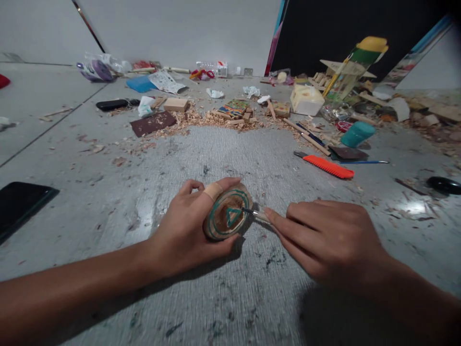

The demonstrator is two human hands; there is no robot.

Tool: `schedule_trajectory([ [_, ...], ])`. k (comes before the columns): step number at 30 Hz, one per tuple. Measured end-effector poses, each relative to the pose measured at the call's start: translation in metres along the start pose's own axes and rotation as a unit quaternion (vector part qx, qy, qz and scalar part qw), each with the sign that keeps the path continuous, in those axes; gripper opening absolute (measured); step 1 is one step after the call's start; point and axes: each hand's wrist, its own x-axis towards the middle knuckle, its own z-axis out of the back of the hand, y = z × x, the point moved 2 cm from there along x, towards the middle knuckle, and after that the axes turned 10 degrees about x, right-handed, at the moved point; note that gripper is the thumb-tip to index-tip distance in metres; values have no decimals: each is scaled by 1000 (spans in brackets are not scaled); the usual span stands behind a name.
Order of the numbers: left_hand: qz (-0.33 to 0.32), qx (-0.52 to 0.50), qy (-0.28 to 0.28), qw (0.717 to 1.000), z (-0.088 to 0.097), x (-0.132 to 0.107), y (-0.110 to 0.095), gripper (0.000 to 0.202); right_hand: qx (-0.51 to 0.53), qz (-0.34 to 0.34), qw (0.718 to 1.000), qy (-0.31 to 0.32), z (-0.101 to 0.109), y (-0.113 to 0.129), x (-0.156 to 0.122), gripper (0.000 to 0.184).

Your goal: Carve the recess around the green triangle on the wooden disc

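Observation:
My left hand (187, 226) is closed round a round wooden disc (221, 222), holding it tilted on edge on the grey floor. A plaster wraps one finger. The disc's face carries a teal ring and a teal triangle. My right hand (324, 240) pinches a thin paintbrush (256, 214). Its tip touches the disc's face beside the triangle.
An orange-handled tool (328, 166) lies right of centre, a teal container (357, 134) behind it. Wood shavings, blocks (175, 104) and sticks crowd the far floor, with a brown sandpaper sheet (153, 123). A black phone (19, 204) lies at the left.

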Motion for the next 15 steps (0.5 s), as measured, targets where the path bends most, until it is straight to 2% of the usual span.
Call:
schedule_trajectory([
  [6, 25, -8, -4, 1000, -1, 1, 2, 79, -17, 5, 1000, 4, -5, 5, 0, 21],
  [9, 66, -30, -4, 997, -2, 0, 5, 78, -16, -17, 1000, 0, -9, 7, -2, 26],
  [15, 74, -71, -23, 994, -5, -1, 10, 78, 20, -55, 998, -11, -6, 1, -5, 23],
])
